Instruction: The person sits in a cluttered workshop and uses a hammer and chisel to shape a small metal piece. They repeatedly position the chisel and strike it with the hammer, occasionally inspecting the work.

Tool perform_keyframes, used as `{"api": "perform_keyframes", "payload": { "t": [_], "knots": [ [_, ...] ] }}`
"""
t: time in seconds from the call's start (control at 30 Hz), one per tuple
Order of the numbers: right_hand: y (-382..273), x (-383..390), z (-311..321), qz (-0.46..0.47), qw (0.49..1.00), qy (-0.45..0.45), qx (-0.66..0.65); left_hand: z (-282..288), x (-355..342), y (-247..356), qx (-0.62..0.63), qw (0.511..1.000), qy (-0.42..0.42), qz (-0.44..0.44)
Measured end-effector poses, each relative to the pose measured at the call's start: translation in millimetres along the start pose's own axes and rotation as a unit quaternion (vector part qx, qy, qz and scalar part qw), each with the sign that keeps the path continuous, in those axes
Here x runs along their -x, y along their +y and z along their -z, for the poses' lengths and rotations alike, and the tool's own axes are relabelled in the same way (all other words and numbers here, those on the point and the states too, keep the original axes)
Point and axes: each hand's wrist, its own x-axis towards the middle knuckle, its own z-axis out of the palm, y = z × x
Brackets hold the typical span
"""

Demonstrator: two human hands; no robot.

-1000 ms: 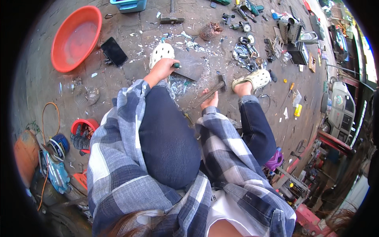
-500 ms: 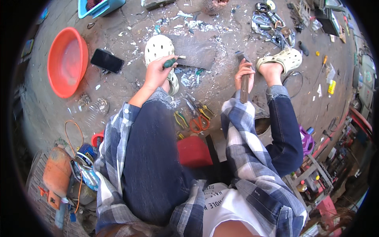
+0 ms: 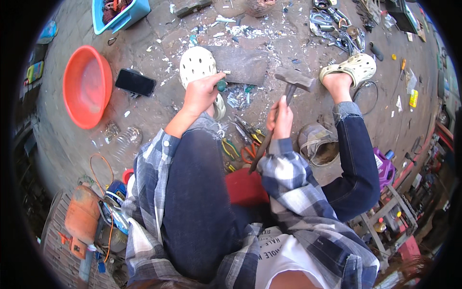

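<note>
My right hand (image 3: 280,118) grips the wooden handle of a hammer (image 3: 296,78), whose steel head is raised above the ground between my feet. The handle's end reaches back over my forearm toward a red seat. My left hand (image 3: 201,94) is closed beside my left clog (image 3: 198,65). In it is a green rounded piece (image 3: 222,85) like a tool handle; its working end is hidden. A dark flat plate (image 3: 243,65) lies under and beside that clog, with white and bluish scraps around it. Pliers (image 3: 230,149) and orange-handled scissors (image 3: 248,153) lie nearer me.
To the left are a red basin (image 3: 87,86), a black phone (image 3: 135,82) and a blue tub (image 3: 127,18). Metal parts (image 3: 337,29) are piled at the far right. A dirty pot (image 3: 318,144) stands by my right leg. An orange tank (image 3: 83,212) is at lower left.
My right hand has swung the hammer, its head now larger and nearer the plate's right edge, handle tilted. The left hand has turned, so the green piece shows less.
</note>
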Motion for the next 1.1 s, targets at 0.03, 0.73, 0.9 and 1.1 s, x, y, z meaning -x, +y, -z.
{"api": "perform_keyframes", "payload": {
  "t": [0.03,0.73,0.9,1.1],
  "knots": [
    [1,13,-5,0.033,0.999,-0.025,0.019,1,-1,1,-0.007,1.000,-0.002,0.003],
    [3,94,-40,0.220,0.908,-0.196,0.298,-14,-11,-2,0.258,0.939,0.050,0.223],
    [10,82,-29,0.242,0.903,-0.163,0.315,-7,-8,3,0.269,0.939,0.075,0.202],
    [19,69,-20,0.210,0.924,-0.119,0.295,-7,-14,7,0.249,0.939,0.072,0.228]
  ]
}}
